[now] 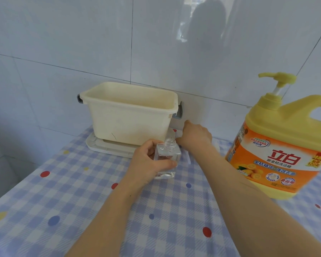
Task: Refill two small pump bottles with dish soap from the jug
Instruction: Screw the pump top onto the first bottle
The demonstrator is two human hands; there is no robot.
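A small clear square pump bottle (166,160) stands on the checked tablecloth with its threaded neck open and no pump on it. My left hand (148,162) grips it from the left, thumb across its front. Just behind it, near the wall, my right hand (195,136) is curled, knuckles up, over a white pump head (178,135). The pump's thin dip tube (188,158) shows under my wrist. The big yellow dish soap jug (278,145), with an orange label and a yellow pump on top, stands at the right. I see only one small bottle.
A cream plastic tub (130,115) sits on a white tray (107,148) against the tiled wall, directly behind the bottle. The blue-and-white checked tablecloth (82,201) with coloured dots covers the table, whose left edge drops off.
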